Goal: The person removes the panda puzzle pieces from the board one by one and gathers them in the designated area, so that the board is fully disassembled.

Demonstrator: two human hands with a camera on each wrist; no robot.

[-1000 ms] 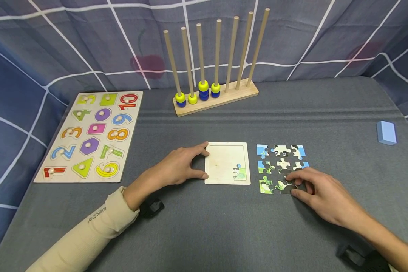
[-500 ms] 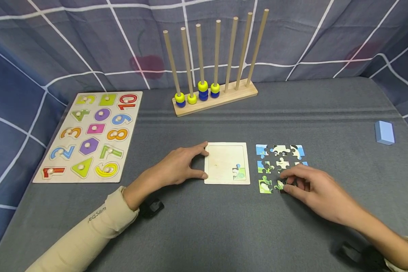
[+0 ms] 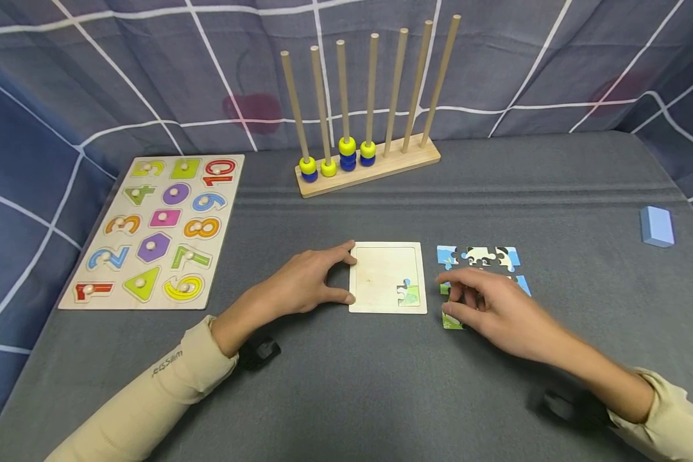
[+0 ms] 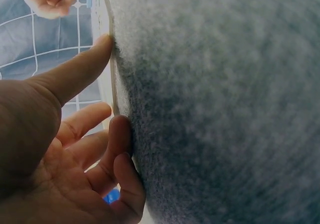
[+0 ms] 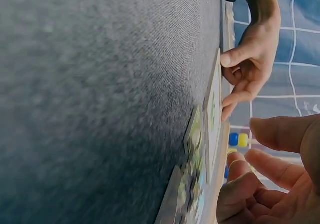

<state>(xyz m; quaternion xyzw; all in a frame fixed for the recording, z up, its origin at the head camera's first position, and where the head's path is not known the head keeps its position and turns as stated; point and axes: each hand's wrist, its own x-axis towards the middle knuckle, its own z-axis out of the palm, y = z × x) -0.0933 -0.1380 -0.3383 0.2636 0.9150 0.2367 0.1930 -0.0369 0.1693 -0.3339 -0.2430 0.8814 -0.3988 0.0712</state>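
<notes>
Two hands are at work on the grey counter (image 3: pixel 496 192). The right hand (image 3: pixel 491 308) has slid left across the loose puzzle pieces (image 3: pixel 478 256) since a moment ago, from the near-right corner of that cluster to its near-left side. Its fingers are curled low over the pieces there, and I cannot tell whether they pinch one. It looks like a piece is being picked for the tray.

The left hand (image 3: pixel 306 282) has not moved: thumb and fingers spread in a narrow brace against the left edge of the wooden puzzle tray (image 3: pixel 381 273), which holds one fitted piece (image 3: pixel 409 294) in its near-right corner. Farther left lies a number board (image 3: pixel 156 231), and at the far side a peg rack (image 3: pixel 364 163).
</notes>
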